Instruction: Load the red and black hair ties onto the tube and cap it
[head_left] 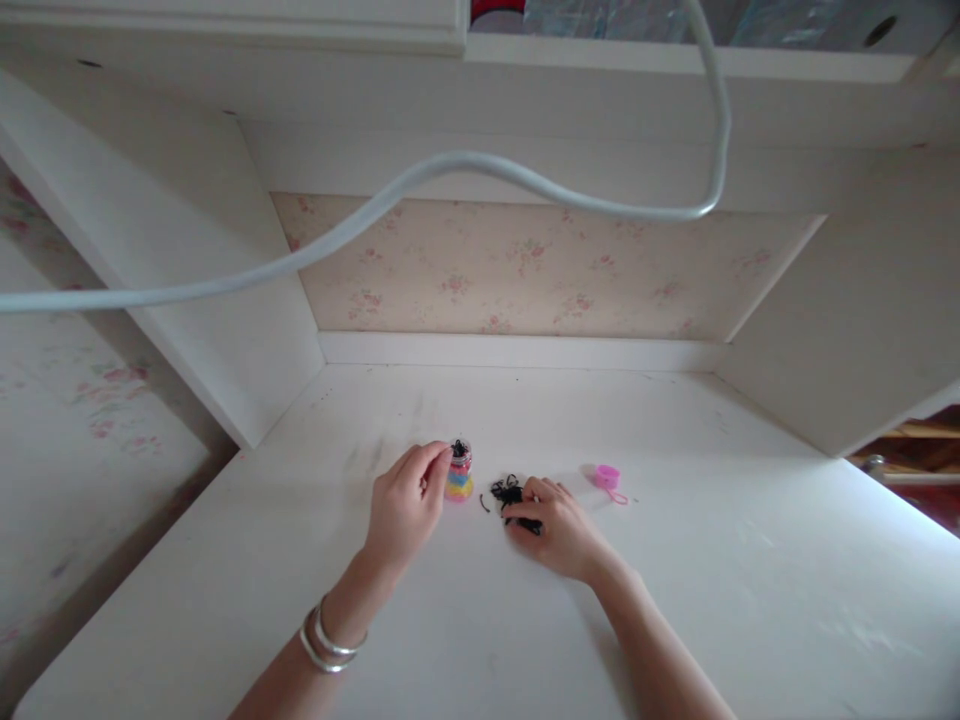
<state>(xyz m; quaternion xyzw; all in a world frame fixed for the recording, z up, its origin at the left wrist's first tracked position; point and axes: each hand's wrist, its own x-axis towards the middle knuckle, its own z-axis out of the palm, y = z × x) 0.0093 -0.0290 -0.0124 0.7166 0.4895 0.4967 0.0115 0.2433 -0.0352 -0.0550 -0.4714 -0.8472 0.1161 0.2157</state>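
Observation:
A small clear jar (459,482) stands upright on the white desk, with red, blue and yellow layers of contents and black elastic hair ties (460,448) at its mouth. My left hand (409,500) is closed in a pinch at the jar's rim; what its fingertips hold is too small to make out. To the right of the jar lies a loose pile of black hair ties (507,490). Over that pile my right hand (555,525) has its fingers curled round some of them. One single dark strand (484,503) lies between the jar and the pile.
A pink cap (607,477) with a loop lies right of my right hand. White side panels and a low back ledge (525,350) border the desk (750,580). A white cable (480,162) hangs across the upper view, below a shelf (600,100).

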